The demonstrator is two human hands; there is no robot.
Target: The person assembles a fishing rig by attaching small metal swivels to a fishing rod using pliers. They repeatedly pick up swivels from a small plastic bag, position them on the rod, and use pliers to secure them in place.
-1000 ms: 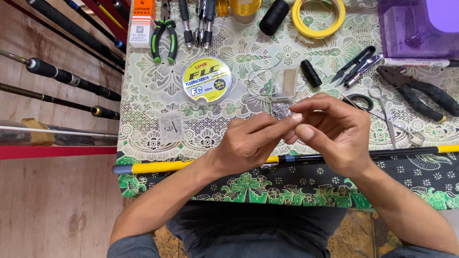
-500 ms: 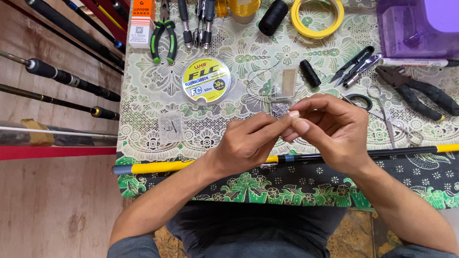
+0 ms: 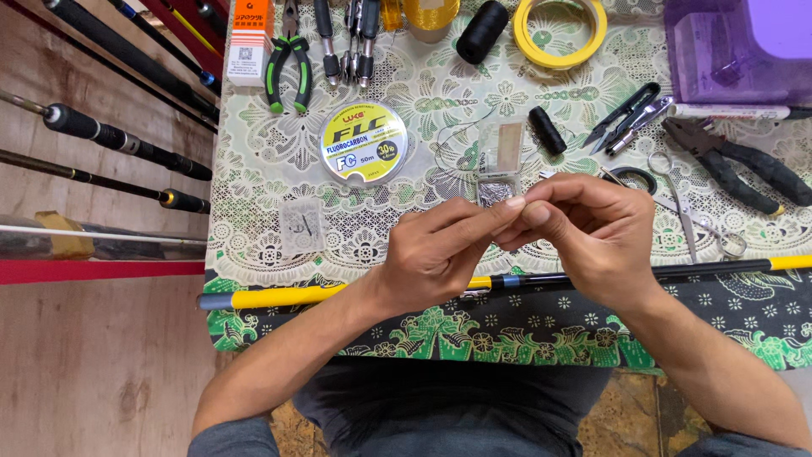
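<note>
Between my pinching fingertips: something too small to identify. I am closing left hand (image 3: 440,254) and right hand (image 3: 584,237) together on it, over the yellow rod (image 3: 338,294). Beyond them are lying line spool (image 3: 364,142), small clear box (image 3: 499,161). Progress: unclear.

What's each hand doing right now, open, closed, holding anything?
Left hand: fingers pinched shut against the right hand's fingertips; whatever they pinch is too small to tell.
Right hand: fingers pinched shut at the same spot; held item cannot be told.
</note>
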